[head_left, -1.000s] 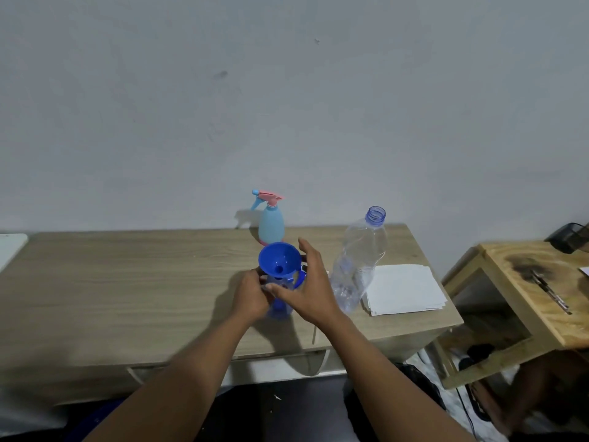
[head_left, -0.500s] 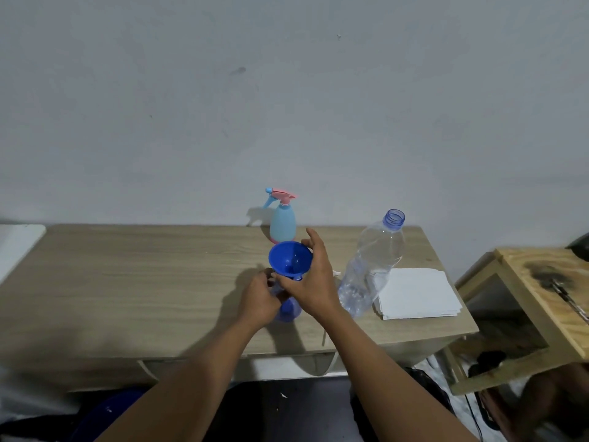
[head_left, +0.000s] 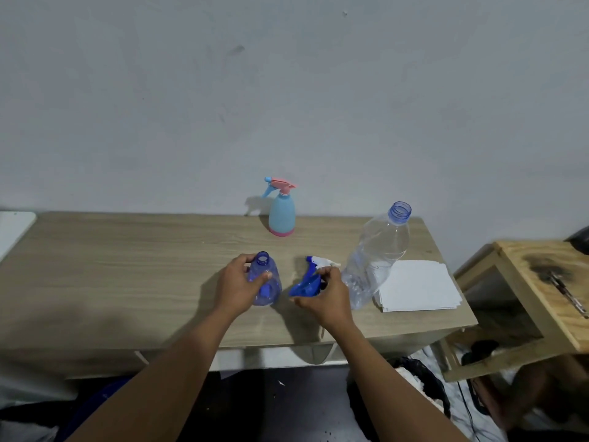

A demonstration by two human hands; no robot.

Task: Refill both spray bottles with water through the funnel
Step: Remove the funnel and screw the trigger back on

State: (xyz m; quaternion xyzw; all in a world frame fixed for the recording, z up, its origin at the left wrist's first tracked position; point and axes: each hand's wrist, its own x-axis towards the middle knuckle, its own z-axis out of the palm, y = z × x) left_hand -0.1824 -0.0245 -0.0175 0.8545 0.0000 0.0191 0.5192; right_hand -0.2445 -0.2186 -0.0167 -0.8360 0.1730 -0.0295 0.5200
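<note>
Left hand (head_left: 236, 290) is curled round the open blue spray bottle (head_left: 265, 283), which stands on the counter (head_left: 127, 266). The right hand (head_left: 328, 295) pinches, I think, the funnel (head_left: 304, 287), held low beside the loose spray head (head_left: 318, 261). Just right of that hand stands the tall water bottle (head_left: 376, 260) without a cap, so a careless wrist could knock it over and wet the paper (head_left: 417, 285). Half a second ago the funnel sat in the blue bottle's neck; now it is off. The pale spray bottle (head_left: 282, 215) behind is closed.
</note>
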